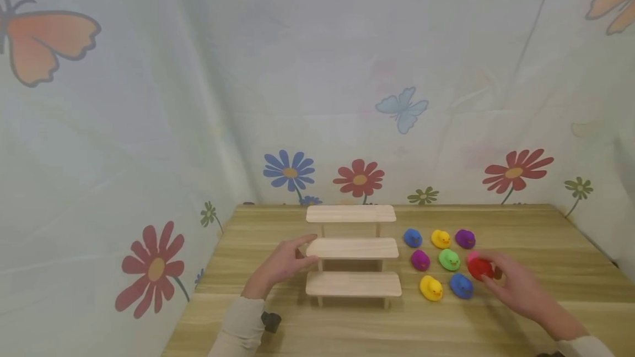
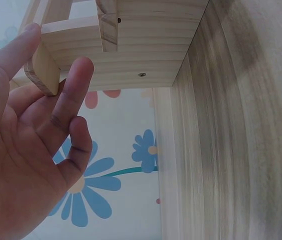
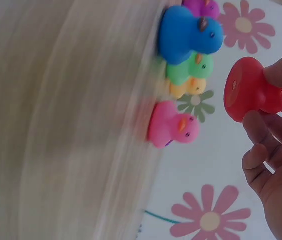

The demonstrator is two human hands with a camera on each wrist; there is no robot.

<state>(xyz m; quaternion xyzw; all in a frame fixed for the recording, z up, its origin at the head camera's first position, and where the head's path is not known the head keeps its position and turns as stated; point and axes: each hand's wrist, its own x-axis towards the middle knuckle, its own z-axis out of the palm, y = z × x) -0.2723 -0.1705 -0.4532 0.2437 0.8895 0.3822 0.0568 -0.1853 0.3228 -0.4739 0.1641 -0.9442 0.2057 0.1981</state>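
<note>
My left hand [image 1: 285, 261] grips the left end of the middle step of a three-tier wooden shelf [image 1: 352, 247]. In the left wrist view, the thumb and fingers lie on either side of that step's end [image 2: 43, 70]. A red rubber duck [image 3: 251, 90] is pinched between the thumb and fingers of my right hand [image 1: 513, 282], lifted off the table. Beyond it, partly covered in the head view, a pink duck [image 3: 171, 125] sits on the table. Left of my right hand stand a blue duck [image 1: 461, 286] and a green duck [image 1: 449, 259].
More ducks stand in loose rows right of the shelf: yellow [image 1: 431, 288], purple [image 1: 420, 260], another blue [image 1: 413, 237], another yellow [image 1: 441, 239] and another purple [image 1: 465, 238]. A flower-printed curtain [image 1: 317, 125] borders the wooden table [image 1: 347, 329] at the back and sides.
</note>
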